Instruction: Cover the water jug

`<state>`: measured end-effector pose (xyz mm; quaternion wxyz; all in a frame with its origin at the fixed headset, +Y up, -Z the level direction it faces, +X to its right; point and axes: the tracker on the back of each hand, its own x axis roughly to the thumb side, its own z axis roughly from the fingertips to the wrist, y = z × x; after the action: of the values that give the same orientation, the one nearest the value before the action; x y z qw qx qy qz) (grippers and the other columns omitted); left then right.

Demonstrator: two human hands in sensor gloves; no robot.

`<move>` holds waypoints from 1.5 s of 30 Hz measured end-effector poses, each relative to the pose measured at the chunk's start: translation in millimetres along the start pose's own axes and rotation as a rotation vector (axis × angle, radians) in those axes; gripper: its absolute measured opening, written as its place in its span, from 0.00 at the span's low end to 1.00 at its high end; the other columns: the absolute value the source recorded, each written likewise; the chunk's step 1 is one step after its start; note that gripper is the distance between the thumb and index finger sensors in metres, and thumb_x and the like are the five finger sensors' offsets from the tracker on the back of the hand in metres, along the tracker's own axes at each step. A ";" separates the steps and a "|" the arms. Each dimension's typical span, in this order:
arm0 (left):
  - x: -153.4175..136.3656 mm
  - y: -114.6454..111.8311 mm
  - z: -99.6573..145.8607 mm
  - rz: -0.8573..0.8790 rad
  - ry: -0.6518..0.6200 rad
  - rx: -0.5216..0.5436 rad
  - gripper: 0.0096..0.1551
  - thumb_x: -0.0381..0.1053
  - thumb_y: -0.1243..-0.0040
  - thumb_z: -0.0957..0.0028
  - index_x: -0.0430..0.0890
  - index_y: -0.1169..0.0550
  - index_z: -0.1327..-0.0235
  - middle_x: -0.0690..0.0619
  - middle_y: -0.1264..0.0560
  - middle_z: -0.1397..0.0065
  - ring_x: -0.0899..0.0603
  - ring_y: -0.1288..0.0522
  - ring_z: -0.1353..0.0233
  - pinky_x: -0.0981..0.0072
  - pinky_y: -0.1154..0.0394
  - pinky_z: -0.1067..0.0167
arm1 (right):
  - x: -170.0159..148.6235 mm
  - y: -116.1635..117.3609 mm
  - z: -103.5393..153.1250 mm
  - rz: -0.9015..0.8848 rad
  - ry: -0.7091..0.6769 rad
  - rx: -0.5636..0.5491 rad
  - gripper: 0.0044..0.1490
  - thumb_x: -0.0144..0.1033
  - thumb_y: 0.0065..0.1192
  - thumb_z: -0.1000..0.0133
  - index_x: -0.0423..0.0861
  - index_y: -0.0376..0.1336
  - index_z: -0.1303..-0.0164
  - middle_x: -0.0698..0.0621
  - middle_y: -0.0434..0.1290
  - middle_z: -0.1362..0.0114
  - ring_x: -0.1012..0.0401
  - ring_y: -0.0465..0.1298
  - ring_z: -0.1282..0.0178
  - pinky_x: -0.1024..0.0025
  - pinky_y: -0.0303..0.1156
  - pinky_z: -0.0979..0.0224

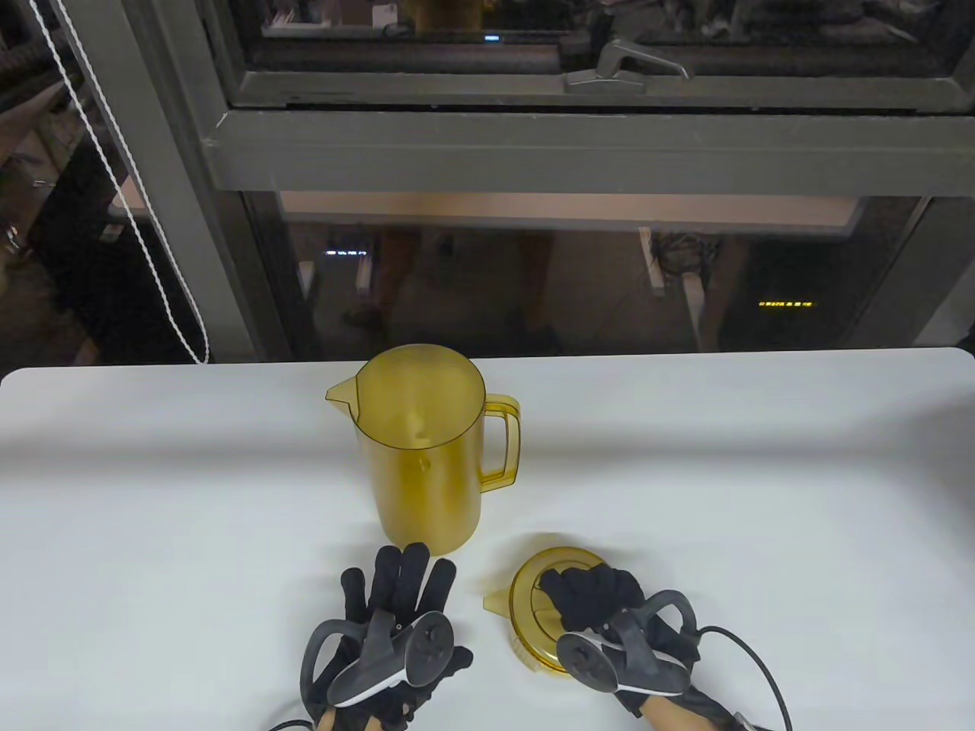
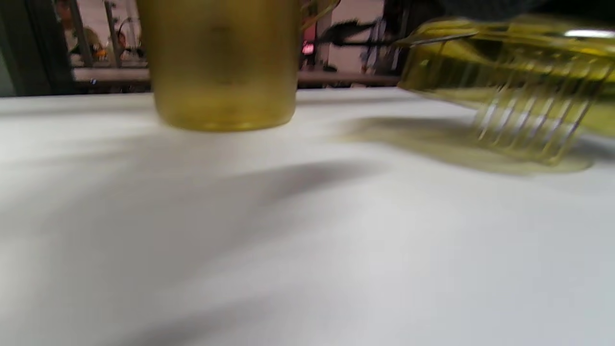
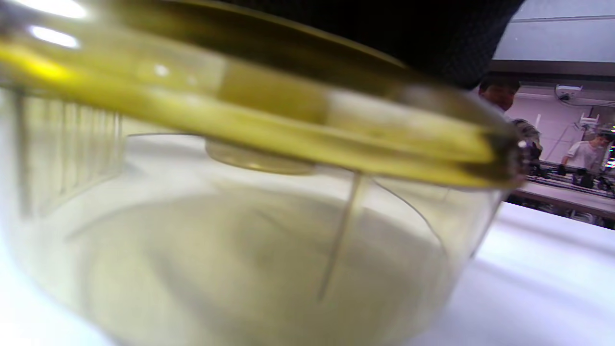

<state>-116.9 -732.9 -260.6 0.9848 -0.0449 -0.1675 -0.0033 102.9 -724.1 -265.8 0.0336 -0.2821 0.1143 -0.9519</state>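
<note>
- Right hand (image 1: 602,601) gripped the amber translucent plastic lid (image 1: 533,601), tilted off the table (image 1: 152,495).
- Left hand (image 1: 396,609) lay flat, holding nothing.
- Amber plastic jug (image 1: 419,457) stood uncovered.
- Lid judged light, rigid, smooth; rim hold advised.

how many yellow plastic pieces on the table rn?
2: the open jug standing mid-table, and its lid nearer the person, under the right hand. None seem hidden.

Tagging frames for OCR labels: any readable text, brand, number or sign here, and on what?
None can be read.
Jug: no print visible.
Lid: no print visible.
Hand trackers: no legible marking.
Yellow lit sign in the window: too small and blurred to read.
Bluish lights in the window: too blurred to read.
</note>
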 end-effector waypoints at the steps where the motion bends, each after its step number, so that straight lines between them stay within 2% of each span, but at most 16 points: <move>1: 3.6 3.8 0.2 0.000 -0.008 0.045 0.55 0.73 0.55 0.57 0.55 0.61 0.23 0.46 0.66 0.14 0.34 0.56 0.16 0.31 0.47 0.25 | 1.6 -1.5 0.0 -0.003 -0.006 -0.010 0.38 0.36 0.67 0.53 0.46 0.63 0.29 0.46 0.77 0.32 0.47 0.81 0.39 0.51 0.77 0.33; 3: 16.7 17.9 2.7 0.024 -0.012 0.217 0.50 0.71 0.52 0.56 0.53 0.50 0.23 0.48 0.50 0.13 0.39 0.33 0.24 0.42 0.31 0.35 | 6.7 -6.7 -0.2 0.002 -0.023 -0.043 0.38 0.36 0.68 0.53 0.46 0.64 0.30 0.46 0.78 0.32 0.48 0.82 0.40 0.51 0.78 0.33; 5: 32.2 30.8 5.9 0.055 -0.047 0.360 0.44 0.67 0.48 0.55 0.53 0.40 0.25 0.48 0.39 0.17 0.43 0.23 0.36 0.49 0.24 0.46 | 10.9 -10.5 0.1 -0.011 -0.033 -0.066 0.38 0.37 0.69 0.54 0.46 0.65 0.30 0.46 0.78 0.33 0.48 0.82 0.41 0.51 0.78 0.34; 7: 47.9 39.9 7.5 0.050 -0.079 0.428 0.38 0.65 0.44 0.55 0.53 0.31 0.31 0.49 0.30 0.23 0.48 0.18 0.50 0.55 0.20 0.57 | 15.2 -14.2 1.0 -0.017 -0.046 -0.093 0.38 0.37 0.69 0.55 0.45 0.65 0.31 0.46 0.79 0.34 0.48 0.83 0.42 0.52 0.79 0.35; 10: 69.6 41.8 6.3 0.004 -0.119 0.466 0.32 0.63 0.38 0.58 0.53 0.23 0.40 0.50 0.22 0.30 0.53 0.17 0.62 0.60 0.18 0.66 | 19.7 -23.7 4.0 -0.041 -0.051 -0.171 0.37 0.38 0.72 0.56 0.44 0.68 0.34 0.46 0.81 0.37 0.49 0.85 0.45 0.53 0.82 0.38; 13: 75.4 40.8 6.4 -0.004 -0.123 0.496 0.34 0.61 0.34 0.59 0.51 0.23 0.39 0.50 0.21 0.31 0.54 0.17 0.64 0.61 0.18 0.68 | 18.5 -27.7 6.6 -0.065 -0.033 -0.197 0.35 0.38 0.73 0.57 0.41 0.70 0.38 0.45 0.83 0.39 0.49 0.86 0.47 0.52 0.83 0.40; 17: 72.6 39.6 4.8 0.072 -0.111 0.458 0.36 0.59 0.31 0.60 0.50 0.26 0.37 0.48 0.20 0.32 0.54 0.17 0.67 0.60 0.18 0.70 | 16.6 -29.6 7.6 -0.069 -0.038 -0.243 0.35 0.39 0.76 0.58 0.40 0.72 0.40 0.45 0.84 0.41 0.49 0.88 0.49 0.53 0.84 0.42; 22: 71.5 39.1 3.0 0.063 -0.103 0.447 0.39 0.57 0.29 0.60 0.49 0.29 0.34 0.47 0.22 0.31 0.54 0.17 0.67 0.61 0.18 0.70 | 18.5 -31.2 7.4 -0.071 -0.048 -0.288 0.36 0.41 0.80 0.60 0.40 0.73 0.43 0.46 0.86 0.44 0.50 0.90 0.52 0.54 0.86 0.45; 26: 68.0 39.5 3.6 0.076 -0.082 0.454 0.39 0.56 0.29 0.60 0.47 0.28 0.35 0.45 0.23 0.30 0.55 0.18 0.67 0.61 0.18 0.70 | 21.1 -35.6 8.5 -0.069 -0.058 -0.333 0.35 0.43 0.83 0.62 0.41 0.74 0.46 0.47 0.87 0.46 0.51 0.91 0.55 0.56 0.87 0.47; 29: 64.3 37.8 2.6 0.102 -0.096 0.432 0.35 0.56 0.30 0.60 0.48 0.24 0.39 0.45 0.24 0.29 0.55 0.18 0.67 0.61 0.18 0.70 | 23.4 -36.6 9.5 -0.044 -0.068 -0.336 0.30 0.43 0.84 0.62 0.47 0.73 0.51 0.47 0.86 0.47 0.51 0.91 0.55 0.56 0.87 0.47; 32: 68.2 36.2 3.0 0.005 -0.163 0.401 0.32 0.56 0.31 0.59 0.48 0.22 0.40 0.48 0.25 0.28 0.54 0.18 0.66 0.60 0.19 0.69 | 25.9 -36.2 10.5 -0.020 -0.087 -0.326 0.28 0.43 0.84 0.62 0.48 0.73 0.54 0.48 0.86 0.46 0.51 0.90 0.55 0.56 0.87 0.47; 34: 71.0 36.9 5.7 -0.060 -0.186 0.423 0.32 0.56 0.31 0.58 0.48 0.22 0.40 0.49 0.25 0.27 0.55 0.18 0.66 0.61 0.18 0.69 | 27.0 -37.3 11.6 -0.008 -0.101 -0.338 0.28 0.43 0.84 0.62 0.47 0.73 0.55 0.48 0.86 0.46 0.51 0.90 0.55 0.56 0.87 0.47; 39: 73.8 43.7 6.7 -0.036 -0.200 0.451 0.30 0.53 0.30 0.58 0.45 0.21 0.42 0.47 0.22 0.30 0.55 0.18 0.69 0.61 0.18 0.72 | 27.6 -44.2 14.2 0.020 -0.117 -0.393 0.27 0.42 0.84 0.63 0.46 0.73 0.57 0.48 0.86 0.47 0.51 0.90 0.55 0.56 0.87 0.47; 45: 75.6 35.5 -2.0 -0.073 -0.214 0.431 0.31 0.53 0.28 0.60 0.43 0.21 0.44 0.44 0.20 0.35 0.55 0.18 0.70 0.61 0.19 0.73 | 31.3 -38.1 13.1 0.026 -0.148 -0.345 0.28 0.41 0.85 0.63 0.44 0.73 0.56 0.46 0.86 0.46 0.50 0.90 0.54 0.54 0.86 0.45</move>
<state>-44.2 -697.1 -240.6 0.9476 0.1723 -0.2691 0.0015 83.9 -693.7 -229.6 0.0055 -0.3512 0.2768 -0.8944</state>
